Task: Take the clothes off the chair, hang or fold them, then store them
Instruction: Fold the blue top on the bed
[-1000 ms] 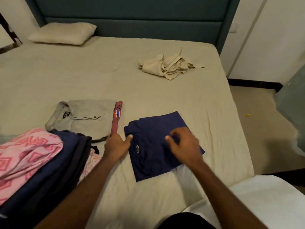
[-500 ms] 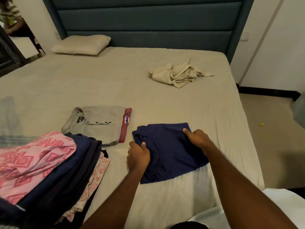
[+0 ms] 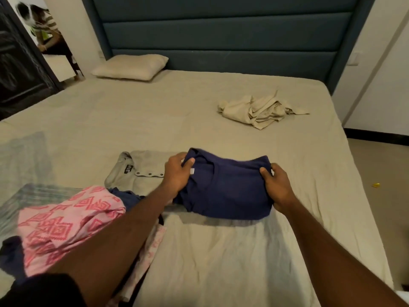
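I am gripping the navy shirt [image 3: 223, 187] at center frame, left hand [image 3: 176, 171] and right hand [image 3: 277, 187] pinching its side edges.

On the bed there is 1 folded navy blue cotton shirt [image 3: 225, 189], 1 folded grey garment with a row of metal snaps [image 3: 141, 171], 1 crumpled beige cloth bundle [image 3: 259, 110], 1 pink diamond-patterned fabric piece [image 3: 66, 222] topping a pile whose count cannot be told, and 1 flat beige pillow [image 3: 130, 67]. 2 bare hands are in view.
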